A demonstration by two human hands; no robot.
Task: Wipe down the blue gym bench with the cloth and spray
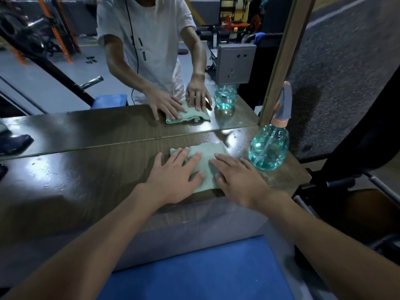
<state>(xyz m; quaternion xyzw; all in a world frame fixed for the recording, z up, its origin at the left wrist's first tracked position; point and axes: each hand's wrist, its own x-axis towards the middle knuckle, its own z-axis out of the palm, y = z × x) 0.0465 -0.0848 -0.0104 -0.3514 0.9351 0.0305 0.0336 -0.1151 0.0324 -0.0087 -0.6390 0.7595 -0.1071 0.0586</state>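
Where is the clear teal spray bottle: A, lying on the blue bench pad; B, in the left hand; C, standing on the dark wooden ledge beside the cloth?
C: the clear teal spray bottle stands on the dark wooden ledge, right of the pale green cloth under the left hand and right hand.
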